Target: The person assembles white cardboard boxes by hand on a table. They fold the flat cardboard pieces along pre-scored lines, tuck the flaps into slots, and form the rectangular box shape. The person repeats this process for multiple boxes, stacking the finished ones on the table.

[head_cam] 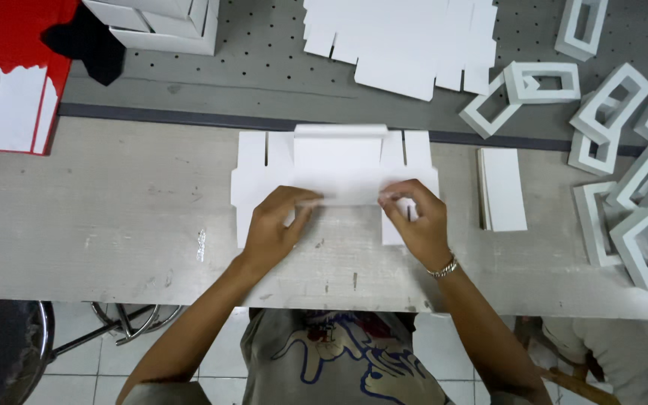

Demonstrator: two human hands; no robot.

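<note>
A flat white die-cut cardboard box blank (337, 162) lies on the grey workbench (114, 225) in front of me, with slits along its far side and a folded panel in its middle. My left hand (275, 225) pinches the near edge of that folded panel at its left end. At the panel's right end my right hand (416, 221), with a metal bracelet on its wrist, pinches the same edge. Both hands press the fold down against the blank.
A small stack of white card pieces (502, 189) lies right of the blank. Several folded white window frames (624, 172) crowd the right side. More flat blanks (403, 41) and white boxes (163, 22) sit at the back, and a red-and-white sheet (9, 82) lies far left.
</note>
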